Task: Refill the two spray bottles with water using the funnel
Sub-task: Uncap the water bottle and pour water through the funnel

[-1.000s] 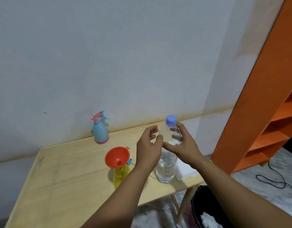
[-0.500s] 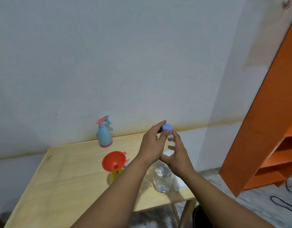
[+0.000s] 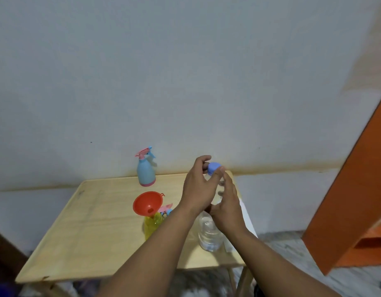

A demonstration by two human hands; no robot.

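A clear water bottle (image 3: pixel 209 234) stands near the right end of the wooden table (image 3: pixel 95 221). My right hand (image 3: pixel 228 206) grips its upper body. My left hand (image 3: pixel 199 187) pinches the bottle's blue cap (image 3: pixel 213 168) between thumb and fingers. To the left, a red funnel (image 3: pixel 147 203) sits in the neck of a yellow spray bottle (image 3: pixel 152 227); its pink and blue spray head (image 3: pixel 166 210) lies just behind. A light blue spray bottle (image 3: pixel 145 170) with a pink trigger stands at the back by the wall.
A white sheet (image 3: pixel 246 219) lies on the table's right edge behind the water bottle. An orange shelf unit (image 3: pixel 354 200) stands to the right. The grey wall (image 3: pixel 185 82) runs directly behind the table.
My left hand rose from beside the bottle to the cap and now pinches it. My right hand shifted round the bottle's upper body. The view tilted upward.
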